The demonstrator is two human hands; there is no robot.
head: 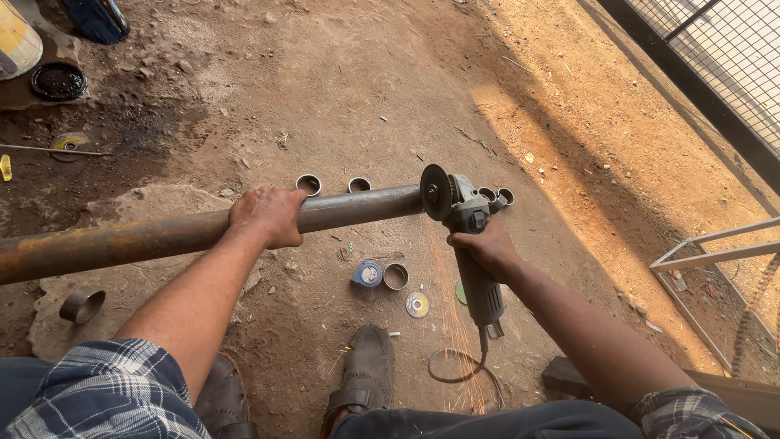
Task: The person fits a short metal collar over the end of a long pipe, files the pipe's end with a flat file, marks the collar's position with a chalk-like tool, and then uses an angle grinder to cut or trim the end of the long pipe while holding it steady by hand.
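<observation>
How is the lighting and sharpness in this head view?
Head view: hard sunlight on the dirt at upper right, with a long shadow band across it; the left hand on the pipe sits in even shade, sharp. The disc of the grinder is slightly blurred; wide-angle bending at the edges.

pipe (pixel 162 236) left of grinder (pixel 467 236) | rings (pixel 333 184) behind pipe | tape measure (pixel 367 274), disc (pixel 417 305) before it

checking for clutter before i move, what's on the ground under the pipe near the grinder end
Below the steel pipe lie a blue tape measure, a cut metal ring and a spare disc. The ground right under the left hand is hidden by hand and pipe.
</observation>
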